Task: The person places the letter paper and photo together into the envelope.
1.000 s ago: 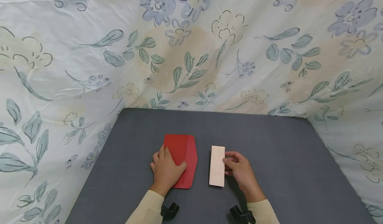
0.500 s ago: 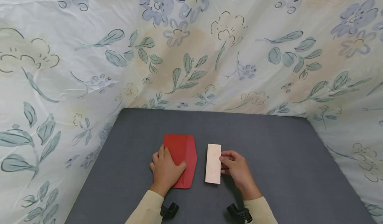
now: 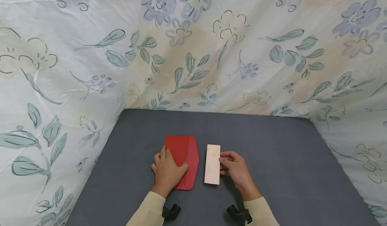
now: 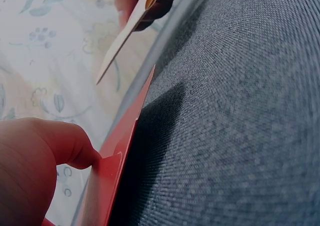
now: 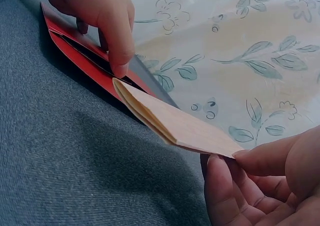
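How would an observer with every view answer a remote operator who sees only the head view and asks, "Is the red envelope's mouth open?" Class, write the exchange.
Observer: Yes, the right wrist view shows the red envelope gaping, with a dark gap at its mouth.
Operator: Is the pale strip in the right hand a single sheet?
Observer: No, the right wrist view shows layers at its end.
Operator: Does it lie on the dark cloth?
Observer: No, the left wrist view shows it held apart from the cloth.

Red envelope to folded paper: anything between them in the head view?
Just gray tabletop: the head view shows a narrow bare strip of it between the envelope and the paper.
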`<state>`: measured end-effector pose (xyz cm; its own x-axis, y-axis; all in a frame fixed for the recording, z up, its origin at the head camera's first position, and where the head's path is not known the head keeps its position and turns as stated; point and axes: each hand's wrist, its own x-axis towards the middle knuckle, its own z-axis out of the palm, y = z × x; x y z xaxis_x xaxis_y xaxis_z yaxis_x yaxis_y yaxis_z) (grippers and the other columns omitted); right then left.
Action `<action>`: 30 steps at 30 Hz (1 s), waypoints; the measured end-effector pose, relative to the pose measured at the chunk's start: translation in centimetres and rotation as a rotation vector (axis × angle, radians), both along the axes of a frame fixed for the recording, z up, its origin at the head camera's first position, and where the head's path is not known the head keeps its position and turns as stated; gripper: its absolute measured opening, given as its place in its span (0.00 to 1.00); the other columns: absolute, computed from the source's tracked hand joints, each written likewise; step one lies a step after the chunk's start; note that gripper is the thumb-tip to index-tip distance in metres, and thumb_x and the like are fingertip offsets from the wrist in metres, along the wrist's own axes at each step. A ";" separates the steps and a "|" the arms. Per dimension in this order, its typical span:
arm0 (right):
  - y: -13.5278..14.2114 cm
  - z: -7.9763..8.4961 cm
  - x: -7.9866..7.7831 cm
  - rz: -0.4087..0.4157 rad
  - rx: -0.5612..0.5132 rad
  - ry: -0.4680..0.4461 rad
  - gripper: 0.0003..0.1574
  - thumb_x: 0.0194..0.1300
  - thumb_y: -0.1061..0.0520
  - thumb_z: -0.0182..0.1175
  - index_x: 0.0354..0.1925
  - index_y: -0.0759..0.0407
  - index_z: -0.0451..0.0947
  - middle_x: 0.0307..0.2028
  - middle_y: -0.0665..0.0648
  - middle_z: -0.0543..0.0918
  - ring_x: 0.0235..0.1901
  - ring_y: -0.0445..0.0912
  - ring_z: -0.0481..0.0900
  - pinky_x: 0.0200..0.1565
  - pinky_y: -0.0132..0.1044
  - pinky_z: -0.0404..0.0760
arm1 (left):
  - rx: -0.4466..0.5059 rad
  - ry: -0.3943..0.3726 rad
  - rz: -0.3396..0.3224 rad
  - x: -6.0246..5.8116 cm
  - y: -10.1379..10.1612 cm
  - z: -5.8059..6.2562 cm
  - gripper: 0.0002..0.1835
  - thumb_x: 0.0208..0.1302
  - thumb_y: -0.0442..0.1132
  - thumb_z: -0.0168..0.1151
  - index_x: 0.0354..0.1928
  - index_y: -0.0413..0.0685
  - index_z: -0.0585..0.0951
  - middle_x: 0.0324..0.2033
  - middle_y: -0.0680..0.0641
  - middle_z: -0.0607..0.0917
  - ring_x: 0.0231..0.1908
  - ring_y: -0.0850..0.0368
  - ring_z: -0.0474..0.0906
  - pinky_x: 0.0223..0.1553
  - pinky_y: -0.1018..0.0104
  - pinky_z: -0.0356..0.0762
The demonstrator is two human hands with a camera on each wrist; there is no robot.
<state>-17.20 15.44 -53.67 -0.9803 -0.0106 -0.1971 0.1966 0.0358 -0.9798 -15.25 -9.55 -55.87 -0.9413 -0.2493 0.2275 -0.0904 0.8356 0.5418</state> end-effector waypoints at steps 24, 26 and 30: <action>-1.3 0.1 -0.5 0.049 -0.018 -0.011 0.16 0.64 0.64 0.61 0.50 0.65 0.75 0.38 0.65 0.78 0.32 0.55 0.81 0.31 0.46 0.82 | -0.013 -0.001 -0.005 -0.1 0.0 0.0 0.51 0.45 0.60 0.66 0.66 0.32 0.65 0.66 0.36 0.61 0.57 0.42 0.58 0.46 0.39 0.58; -1.5 0.2 -0.6 0.059 -0.021 -0.008 0.17 0.63 0.64 0.60 0.50 0.66 0.74 0.38 0.66 0.78 0.32 0.55 0.81 0.31 0.46 0.82 | -0.013 -0.001 -0.004 -0.1 0.0 0.0 0.51 0.45 0.60 0.66 0.66 0.32 0.65 0.66 0.36 0.61 0.57 0.42 0.58 0.46 0.40 0.58; -1.8 0.1 -0.7 0.074 -0.021 -0.004 0.17 0.63 0.64 0.61 0.51 0.66 0.74 0.39 0.66 0.78 0.32 0.55 0.81 0.31 0.45 0.82 | -0.013 -0.004 0.000 -0.1 0.0 0.1 0.52 0.44 0.60 0.67 0.66 0.32 0.65 0.66 0.37 0.61 0.57 0.42 0.58 0.46 0.40 0.58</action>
<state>-17.93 13.63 -53.52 -0.9758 -0.0870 -0.2004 0.1985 0.0297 -0.9796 -15.30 -9.57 -55.75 -0.9421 -0.2467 0.2270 -0.0927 0.8425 0.5307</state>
